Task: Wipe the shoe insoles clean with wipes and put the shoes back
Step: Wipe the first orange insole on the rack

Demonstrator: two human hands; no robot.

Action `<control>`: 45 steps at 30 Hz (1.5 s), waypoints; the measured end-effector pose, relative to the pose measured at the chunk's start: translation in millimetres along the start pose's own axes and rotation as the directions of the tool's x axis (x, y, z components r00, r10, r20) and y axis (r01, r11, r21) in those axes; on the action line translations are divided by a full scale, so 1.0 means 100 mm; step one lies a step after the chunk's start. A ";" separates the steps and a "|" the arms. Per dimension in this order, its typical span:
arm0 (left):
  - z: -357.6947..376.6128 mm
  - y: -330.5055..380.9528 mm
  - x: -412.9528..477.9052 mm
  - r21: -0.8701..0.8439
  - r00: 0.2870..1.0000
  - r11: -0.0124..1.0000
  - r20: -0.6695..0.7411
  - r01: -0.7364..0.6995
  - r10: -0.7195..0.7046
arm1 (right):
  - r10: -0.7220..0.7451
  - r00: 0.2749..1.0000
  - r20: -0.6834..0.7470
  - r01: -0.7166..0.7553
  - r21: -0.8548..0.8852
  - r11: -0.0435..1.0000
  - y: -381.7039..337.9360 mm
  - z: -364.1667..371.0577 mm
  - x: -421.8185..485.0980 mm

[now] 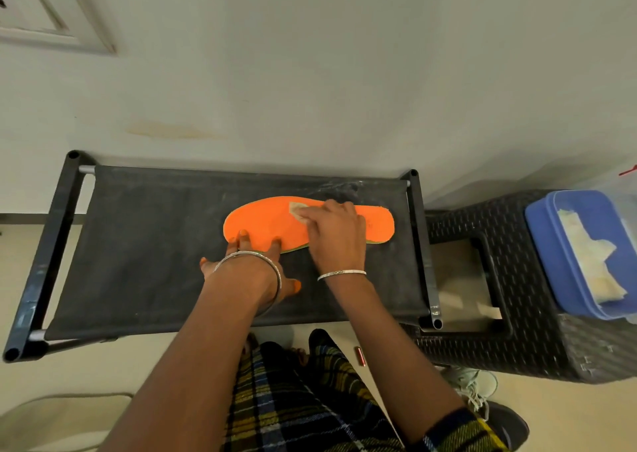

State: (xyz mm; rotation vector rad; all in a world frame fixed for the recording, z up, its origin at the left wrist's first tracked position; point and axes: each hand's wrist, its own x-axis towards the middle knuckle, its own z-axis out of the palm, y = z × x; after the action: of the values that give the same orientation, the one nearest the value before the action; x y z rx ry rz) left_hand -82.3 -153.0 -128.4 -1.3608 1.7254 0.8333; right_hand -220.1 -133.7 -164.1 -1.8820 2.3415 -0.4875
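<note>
Insole [262, 222] first: it is orange and lies flat on the black fabric top of the rack [138, 262], in the right half and closer to the far edge than the near one. Its long axis runs left to right, parallel to that far edge, with the broader end pointing left.

Our left hand [255, 262] comes in from the near side with its fingers straight and spread. Two fingertips [243, 233] press on the insole's near rim at the broad end, while the thumb rests on bare fabric. We judge that this hand is pinning the insole so it does not slide.

Our right hand [336, 234] sits over the middle of the insole, toward its far rim. Its fingers are curled down on a pale wipe [297, 209], which shows just past the knuckles on the left.

The next stroke depends on one relation: the larger uncovered stretch lies left of the wipe, along the long axis, and a shorter stretch lies right of the hand. The right hand is placed to reach either; the left is nearer the broad end but busy holding.

More wipes sit in a blue box [544, 244] on the woven stool [517, 331] beside the rack's right end (a shoe [482, 393] waits on the floor below it).
</note>
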 end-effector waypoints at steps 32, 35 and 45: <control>-0.11 0.11 -0.07 0.017 0.999 1.000 -0.027 0.026 -0.026 | 0.528 0.821 0.217 -0.452 0.811 0.371 0.64 -0.69 0.10; -0.14 0.09 -0.12 0.025 0.997 0.999 -0.073 -0.025 0.026 | 0.359 0.723 0.591 -0.654 0.752 0.079 0.47 -0.74 0.16; -0.07 0.06 -0.13 0.047 0.989 0.988 0.016 -0.149 0.148 | 0.146 0.986 0.074 -0.160 0.250 0.955 0.43 -0.44 0.01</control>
State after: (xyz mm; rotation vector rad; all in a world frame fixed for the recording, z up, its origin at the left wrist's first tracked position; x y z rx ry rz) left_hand -87.2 -151.7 -113.8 -1.2047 1.8425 0.8747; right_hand -272.6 -118.2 -135.1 -1.5668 2.2415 -0.6745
